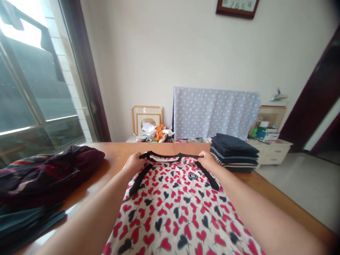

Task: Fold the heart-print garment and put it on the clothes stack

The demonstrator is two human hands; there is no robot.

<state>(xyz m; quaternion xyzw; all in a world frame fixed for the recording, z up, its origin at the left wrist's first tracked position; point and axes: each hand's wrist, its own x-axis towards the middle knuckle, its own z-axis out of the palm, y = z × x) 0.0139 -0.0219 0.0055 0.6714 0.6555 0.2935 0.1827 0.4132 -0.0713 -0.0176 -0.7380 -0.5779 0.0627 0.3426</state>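
A heart-printed shirt (175, 202) in cream, red and black is spread out in front of me, its black-trimmed neckline at the far end. Its lower part runs out of the bottom of the view. My left hand (135, 162) pinches the left shoulder edge beside the collar. At the opposite shoulder, my right hand (208, 161) is closed on the fabric in the same way. The cloth is stretched between both hands. A round dark badge (192, 176) sits on the chest. Close to my right hand stands a stack of folded dark clothes (233, 152).
On the left of the wooden table (117, 150) lies a heap of dark clothes (53, 173), with a dark green garment (29, 223) nearer me. Behind the table are a polka-dot cloth (215, 113), picture frames (147, 117) and a white cabinet (273, 154). A window (34, 78) is at left.
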